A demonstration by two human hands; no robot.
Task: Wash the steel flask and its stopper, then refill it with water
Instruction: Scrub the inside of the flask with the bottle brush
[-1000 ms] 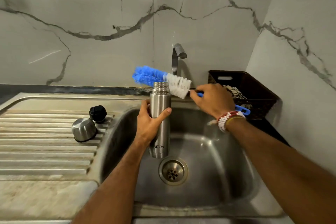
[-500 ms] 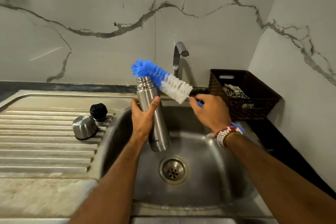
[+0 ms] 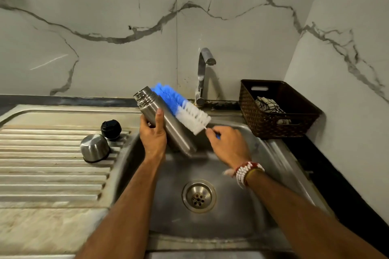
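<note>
My left hand (image 3: 153, 134) grips the steel flask (image 3: 168, 122) above the sink basin (image 3: 231, 206), with its open mouth tilted up and to the left. My right hand (image 3: 228, 145) holds the handle of a blue and white bottle brush (image 3: 185, 109), whose bristles lie against the flask's far side, outside its mouth. The black stopper (image 3: 111, 129) and the steel cup lid (image 3: 94, 147), turned upside down, rest on the ribbed drainboard (image 3: 42, 164) to the left.
The tap (image 3: 203, 73) stands behind the sink with no water visible from it. A brown woven basket (image 3: 277, 109) holding a cloth sits on the dark counter at the right. Marble walls close the back and right side.
The flask has tilted from upright to leaning left. The brush has swung from lying across the mouth to lying along the flask's far side, and my right hand has dropped closer to the flask.
</note>
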